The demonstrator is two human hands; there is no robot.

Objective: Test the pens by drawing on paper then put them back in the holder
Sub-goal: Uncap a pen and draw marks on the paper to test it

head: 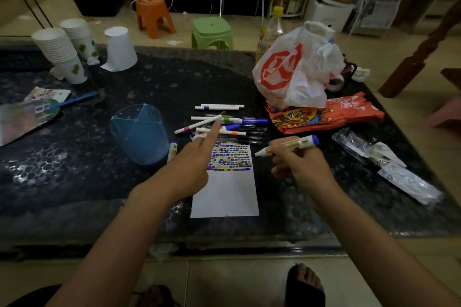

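Holding a gold-barrelled pen (287, 145) with a blue end, my right hand (299, 162) had its grip curled round the barrel, tip aimed at the paper (224, 197), presumably for testing. My left hand (192, 164) pointed an extended index finger at the loose pens (224, 122) beyond the sheet, other fingers curled, pinching nothing I could see. Left of them the blue holder (139, 134) lay on the counter (74, 182), apparently empty, within reach for returns.

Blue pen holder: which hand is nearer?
Left. The left hand is just right of the blue pen holder, index finger pointing toward the pen pile. The right hand, gripping a blue-capped marker, is beyond the paper.
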